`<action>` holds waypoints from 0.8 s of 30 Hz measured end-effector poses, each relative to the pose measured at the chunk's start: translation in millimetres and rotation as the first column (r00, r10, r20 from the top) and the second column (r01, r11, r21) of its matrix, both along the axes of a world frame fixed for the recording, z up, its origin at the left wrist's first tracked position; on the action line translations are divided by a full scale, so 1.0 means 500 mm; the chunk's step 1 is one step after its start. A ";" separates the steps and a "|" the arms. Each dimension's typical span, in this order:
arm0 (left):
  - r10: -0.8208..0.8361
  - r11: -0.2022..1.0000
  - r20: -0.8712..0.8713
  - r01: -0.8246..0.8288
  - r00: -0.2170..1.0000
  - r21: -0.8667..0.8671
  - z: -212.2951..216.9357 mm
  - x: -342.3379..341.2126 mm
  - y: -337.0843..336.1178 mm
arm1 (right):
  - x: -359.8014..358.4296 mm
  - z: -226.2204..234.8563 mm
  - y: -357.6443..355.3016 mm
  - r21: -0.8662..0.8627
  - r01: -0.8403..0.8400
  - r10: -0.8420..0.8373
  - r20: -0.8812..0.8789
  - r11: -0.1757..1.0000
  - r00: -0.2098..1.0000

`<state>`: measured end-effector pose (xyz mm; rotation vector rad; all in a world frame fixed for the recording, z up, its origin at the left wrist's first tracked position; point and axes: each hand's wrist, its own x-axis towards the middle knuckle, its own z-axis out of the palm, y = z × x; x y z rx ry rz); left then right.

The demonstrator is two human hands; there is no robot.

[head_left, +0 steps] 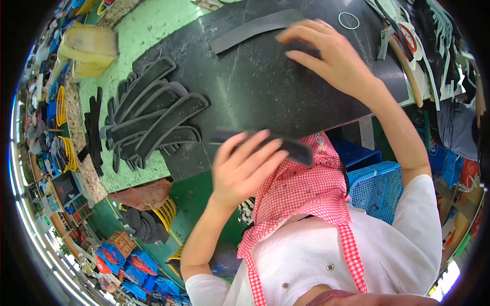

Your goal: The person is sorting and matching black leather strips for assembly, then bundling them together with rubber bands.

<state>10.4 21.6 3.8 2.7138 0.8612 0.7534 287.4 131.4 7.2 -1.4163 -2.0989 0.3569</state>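
Observation:
My left hand (247, 166) is closed on a dark curved strip (298, 152) near the table's front edge, in front of my apron. The hand is a little blurred, and its fingers cover the middle of the strip. Further off, my right hand (332, 56) hovers over the dark tabletop with thumb and fingers apart. Its fingertips are beside the right end of a flat grey curved strip (255, 31) lying on the table; whether they touch it I cannot tell. To the left lies a fanned pile of dark curved padded strips (153, 109).
A yellowish plastic container (92, 48) stands at the far left on the green surface, with thin black strips (93, 127) nearer. At the right are a wooden-handled hammer (406, 69), red-handled scissors (407, 38) and a pale rubber ring (349, 20). A blue basket (377, 186) stands below the table.

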 end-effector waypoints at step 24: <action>0.086 0.949 -0.132 -0.122 0.987 -0.291 -0.017 0.001 0.038 | 0.169 0.059 0.007 -0.156 0.256 -0.268 -0.058 0.954 0.962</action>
